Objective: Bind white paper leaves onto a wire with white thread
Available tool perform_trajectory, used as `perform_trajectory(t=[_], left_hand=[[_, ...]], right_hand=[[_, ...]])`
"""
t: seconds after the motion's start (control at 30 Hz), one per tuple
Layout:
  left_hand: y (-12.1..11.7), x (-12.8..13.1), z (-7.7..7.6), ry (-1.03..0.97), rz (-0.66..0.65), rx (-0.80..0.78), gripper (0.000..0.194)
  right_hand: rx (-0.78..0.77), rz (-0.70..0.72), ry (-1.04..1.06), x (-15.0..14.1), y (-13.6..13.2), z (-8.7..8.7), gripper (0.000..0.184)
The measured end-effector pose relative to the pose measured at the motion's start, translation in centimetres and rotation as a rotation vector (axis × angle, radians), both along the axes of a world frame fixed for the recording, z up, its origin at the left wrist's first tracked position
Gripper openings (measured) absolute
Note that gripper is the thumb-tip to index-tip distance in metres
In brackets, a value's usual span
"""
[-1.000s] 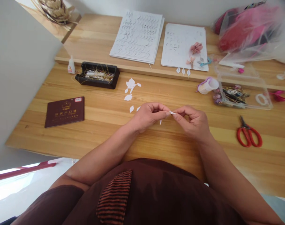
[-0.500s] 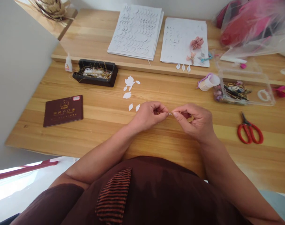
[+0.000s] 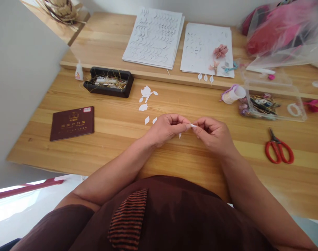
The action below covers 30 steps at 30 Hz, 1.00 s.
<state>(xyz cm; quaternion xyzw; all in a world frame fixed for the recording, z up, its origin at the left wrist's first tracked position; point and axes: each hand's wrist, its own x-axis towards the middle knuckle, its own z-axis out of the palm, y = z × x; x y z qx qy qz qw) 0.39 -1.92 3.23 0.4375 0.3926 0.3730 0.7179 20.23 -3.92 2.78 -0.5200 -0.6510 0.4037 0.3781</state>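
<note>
Over the middle of the wooden table (image 3: 101,146), my left hand (image 3: 166,129) and my right hand (image 3: 213,134) meet fingertip to fingertip. Both pinch one small white paper petal (image 3: 192,125), of which only a sliver shows between the thumbs. Another tiny white piece (image 3: 179,135) pokes out below my left hand. Several loose white paper petals (image 3: 146,101) lie on the table just left of and beyond my left hand.
Red scissors (image 3: 278,151) lie to the right. A clear box of small bits (image 3: 271,101), a white cup (image 3: 232,94), a black tray (image 3: 108,82), a glue bottle (image 3: 78,71) and a maroon booklet (image 3: 72,123) surround the hands. White cut-out sheets (image 3: 155,36) and pink paper flowers (image 3: 220,50) sit on the raised shelf.
Both hands stay pinched together on the petal with small finger shifts; the white sliver between the fingertips shows more now than half a second ago. The view wobbled slightly.
</note>
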Motion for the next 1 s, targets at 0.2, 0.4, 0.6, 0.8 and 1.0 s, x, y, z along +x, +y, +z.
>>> perform_trajectory(t=[0.2,0.4,0.6,0.8,1.0], left_hand=[[0.3,0.2,-0.7,0.068,0.147,0.091,0.022],[0.2,0.0,-0.2,0.314,0.067,0.176,0.018],[-0.1,-0.1,0.0,0.237,-0.101,0.105,0.017],[-0.1,-0.1,0.4,0.103,-0.124,0.021,0.022],[0.1,0.0,-0.3,-0.009,-0.037,0.021,0.028]], right_hand=[[0.171,0.098,-0.154,-0.7,-1.3,0.9,0.008],[0.304,0.035,-0.171,-0.5,-1.5,1.5,0.010],[0.276,-0.054,-0.111,0.1,-0.7,1.4,0.010],[0.013,-0.122,0.063,0.4,0.4,0.9,0.013],[-0.200,-0.034,0.133,0.2,0.4,0.5,0.024]])
